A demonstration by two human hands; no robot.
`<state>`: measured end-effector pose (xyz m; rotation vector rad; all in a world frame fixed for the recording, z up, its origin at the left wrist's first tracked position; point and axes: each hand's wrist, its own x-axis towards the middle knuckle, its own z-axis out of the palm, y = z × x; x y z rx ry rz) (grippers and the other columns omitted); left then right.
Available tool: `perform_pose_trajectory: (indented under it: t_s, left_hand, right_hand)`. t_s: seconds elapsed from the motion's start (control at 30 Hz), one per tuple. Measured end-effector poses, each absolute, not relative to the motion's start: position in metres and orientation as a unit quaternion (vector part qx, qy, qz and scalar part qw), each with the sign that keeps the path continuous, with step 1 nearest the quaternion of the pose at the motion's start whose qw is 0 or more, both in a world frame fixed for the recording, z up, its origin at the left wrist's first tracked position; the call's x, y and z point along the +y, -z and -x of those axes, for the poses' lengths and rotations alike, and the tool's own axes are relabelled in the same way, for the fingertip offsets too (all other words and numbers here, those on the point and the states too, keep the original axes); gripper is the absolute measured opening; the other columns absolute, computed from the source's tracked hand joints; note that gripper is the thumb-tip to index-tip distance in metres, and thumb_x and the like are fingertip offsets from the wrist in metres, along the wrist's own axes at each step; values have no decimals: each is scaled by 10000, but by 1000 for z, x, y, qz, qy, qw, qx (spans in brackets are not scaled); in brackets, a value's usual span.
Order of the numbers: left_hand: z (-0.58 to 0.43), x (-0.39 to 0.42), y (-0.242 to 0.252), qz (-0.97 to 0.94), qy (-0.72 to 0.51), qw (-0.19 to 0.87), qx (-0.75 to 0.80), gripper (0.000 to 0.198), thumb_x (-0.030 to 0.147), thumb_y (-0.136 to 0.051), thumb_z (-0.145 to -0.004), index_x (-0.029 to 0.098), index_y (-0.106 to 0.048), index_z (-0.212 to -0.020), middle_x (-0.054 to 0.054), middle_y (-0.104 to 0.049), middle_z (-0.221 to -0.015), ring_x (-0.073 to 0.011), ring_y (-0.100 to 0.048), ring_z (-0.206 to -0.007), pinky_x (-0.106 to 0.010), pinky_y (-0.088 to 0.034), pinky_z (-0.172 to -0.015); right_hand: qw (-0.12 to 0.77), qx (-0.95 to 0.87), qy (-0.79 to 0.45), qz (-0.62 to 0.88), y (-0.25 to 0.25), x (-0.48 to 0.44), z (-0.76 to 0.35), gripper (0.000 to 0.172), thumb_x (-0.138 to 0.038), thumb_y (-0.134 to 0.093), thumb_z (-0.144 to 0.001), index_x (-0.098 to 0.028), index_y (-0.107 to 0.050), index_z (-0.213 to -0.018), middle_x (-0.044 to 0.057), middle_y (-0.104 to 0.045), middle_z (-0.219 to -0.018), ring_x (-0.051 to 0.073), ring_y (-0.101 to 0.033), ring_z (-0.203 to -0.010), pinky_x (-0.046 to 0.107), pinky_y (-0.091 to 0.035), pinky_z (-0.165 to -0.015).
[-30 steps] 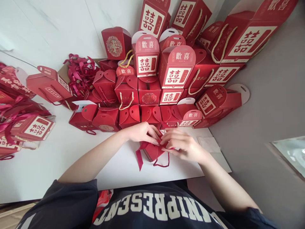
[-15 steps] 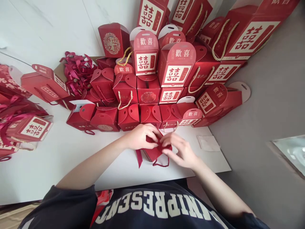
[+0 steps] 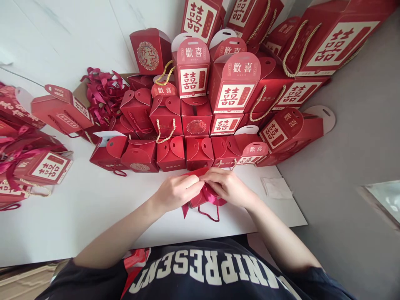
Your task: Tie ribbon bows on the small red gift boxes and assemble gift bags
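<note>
Across the white tabletop (image 3: 93, 208), red boxes (image 3: 196, 117) stand stacked in rows.

Left hand (image 3: 178, 191) and right hand (image 3: 231, 187) have fingers bent nearly closed, tips together over a small red box (image 3: 196, 201) in front of the rows; I can't make out what they pinch. Glossy ribbon (image 3: 210, 195) shows beneath the fingertips, a dark red cord (image 3: 211, 216) looping nearer the edge.

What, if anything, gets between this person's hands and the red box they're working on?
Nothing visible blocks them: the left hand and right hand meet over the red box, with pink ribbon at its top. The front row of boxes stands beyond it.
</note>
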<state>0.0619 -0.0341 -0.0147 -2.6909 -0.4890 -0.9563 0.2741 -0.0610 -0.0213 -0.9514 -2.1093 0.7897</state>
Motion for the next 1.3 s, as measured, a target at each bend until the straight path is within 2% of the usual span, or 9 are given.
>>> perform_pose_trajectory:
  t_s: [0.23, 0.43, 0.6, 0.7, 0.77, 0.9, 1.07, 1.2, 1.3]
  left_hand:
    - [-58, -31, 14, 916, 355, 171, -81, 135, 47, -653, -835, 103, -661, -957, 22, -644, -660, -89, -597, -538, -241, -445, -465]
    - [-50, -27, 12, 917, 361, 165, -46, 97, 72, -626, -866, 129, -662, -936, 10, -703, -747, -100, -677, -662, -225, -507, -522]
    - [-50, -25, 19, 914, 377, 138, -62, 139, 68, -651, -848, 138, -658, -968, 23, -692, -717, -95, -679, -640, -207, -507, -537]
    - [-50, -26, 22, 916, 376, 126, -67, 156, 71, -649, -853, 139, -657, -993, 17, -700, -736, -100, -686, -653, -207, -518, -556]
    - [-49, -27, 23, 917, 376, 116, -68, 185, 55, -658, -841, 125, -660, -1012, 4, -711, -755, -107, -693, -664, -212, -531, -573]
    - [-47, -27, 25, 918, 375, 104, -78, 200, 65, -673, -835, 121, -669, -1027, -8, -719, -778, -117, -699, -676, -216, -551, -601]
    - [-46, -26, 27, 917, 377, 93, -87, 211, 75, -662, -847, 150, -666, -1044, 1, -719, -785, -111, -705, -701, -199, -556, -616]
    - [-47, -27, 26, 915, 382, 98, -85, 183, 78, -661, -850, 145, -674, -1020, 2, -719, -762, -111, -704, -689, -201, -553, -589]
    - [-48, -27, 26, 915, 382, 99, -81, 165, 78, -667, -847, 136, -680, -1002, -1, -721, -759, -116, -707, -690, -212, -567, -596]
  right_hand:
    - [321, -819, -311, 360, 11, -56, -281, 136, -154, -581, -928, -203, -706, -942, 41, -709, -901, 156, -667, -804, 279, -529, -733]
    - [306, -847, -197, 387, 8, -69, -278, 148, -109, -517, -896, -185, -620, -969, 65, -652, -898, 180, -620, -769, 303, -513, -679]
    - [349, -835, -210, 370, 13, -64, -280, 327, -90, -566, -845, -218, -549, -1145, 75, -675, -1117, 235, -621, -1039, 463, -471, -966]
    - [367, -836, -225, 340, 18, -59, -282, 299, -60, -533, -849, -237, -566, -1086, 21, -693, -991, 192, -645, -935, 529, -382, -1089]
    - [396, -818, -218, 356, 20, -58, -283, 290, -43, -529, -829, -233, -574, -1043, 20, -676, -951, 192, -632, -928, 533, -388, -1088]
    - [365, -824, -266, 341, 20, -60, -283, 343, -84, -565, -858, -228, -550, -1169, 57, -671, -1090, 212, -615, -1069, 555, -369, -1114]
    - [419, -792, -257, 361, 20, -60, -286, 160, -124, -566, -896, -229, -595, -1014, 29, -666, -929, 182, -639, -910, 560, -381, -1116]
    - [390, -800, -272, 364, 21, -60, -285, 312, -118, -579, -885, -233, -565, -1176, 65, -674, -1080, 226, -606, -1130, 591, -327, -1146]
    - [379, -809, -293, 341, 23, -61, -279, 290, -130, -571, -920, -232, -571, -1191, 31, -718, -1026, 187, -665, -1033, 603, -252, -1187]
